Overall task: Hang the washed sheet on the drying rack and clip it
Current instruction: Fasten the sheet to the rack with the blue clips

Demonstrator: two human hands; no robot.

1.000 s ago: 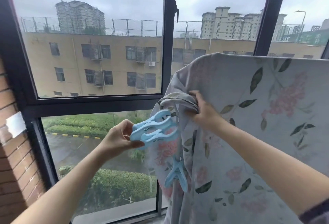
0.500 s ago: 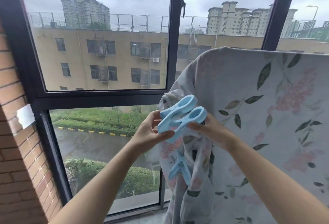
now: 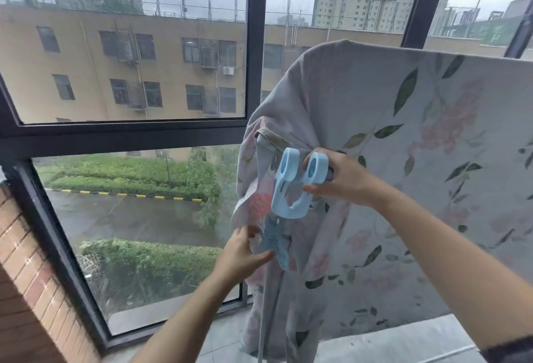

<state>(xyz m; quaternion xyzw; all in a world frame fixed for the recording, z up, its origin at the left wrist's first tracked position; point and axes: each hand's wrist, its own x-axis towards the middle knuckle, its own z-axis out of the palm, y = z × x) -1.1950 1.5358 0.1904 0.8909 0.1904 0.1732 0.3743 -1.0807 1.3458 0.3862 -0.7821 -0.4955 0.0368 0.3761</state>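
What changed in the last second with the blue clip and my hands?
The blue clip passed from the left hand to the right hand, which now grips it against the bunched sheet. The left hand dropped to the sheet beside the lower clip. That lower clip stayed fastened.

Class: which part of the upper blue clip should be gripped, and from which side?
Grip the upper blue clip by its two looped handles, splayed apart at the top, squeezing from the right, where the right hand holds one; the toothed end points down over the sheet.

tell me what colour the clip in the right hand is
Light blue; the clip in the right hand shows best in the head view.
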